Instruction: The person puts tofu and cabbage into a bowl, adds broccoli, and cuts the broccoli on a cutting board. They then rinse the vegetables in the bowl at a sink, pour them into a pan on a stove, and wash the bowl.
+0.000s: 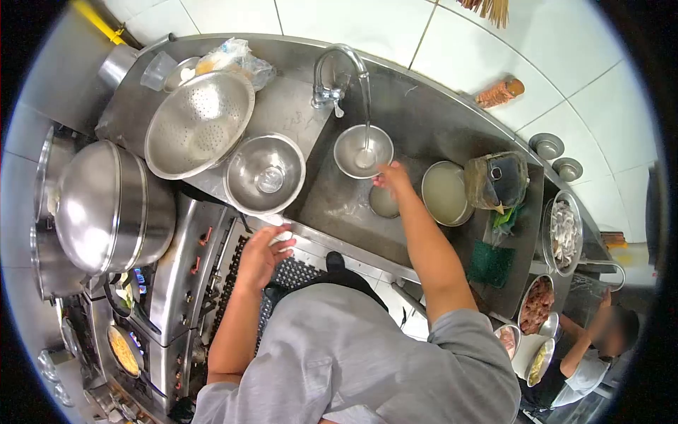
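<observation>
Under the curved faucet a small metal bowl catches a stream of water. My right hand grips this bowl by its near right rim, with the fingers partly curled below it. Empty and with fingers apart, my left hand hovers in front of the counter edge. The nearest thing to it is a larger shiny metal bowl on the drainboard. A round container of cloudy liquid stands in the sink, partly hidden by my right hand and forearm.
A large colander leans beside a plastic bag. In the sink are a pot of cloudy water and a green scouring pad. Lit burners with pans and a big lidded pot are left. A co-worker stands right, near bowls of meat.
</observation>
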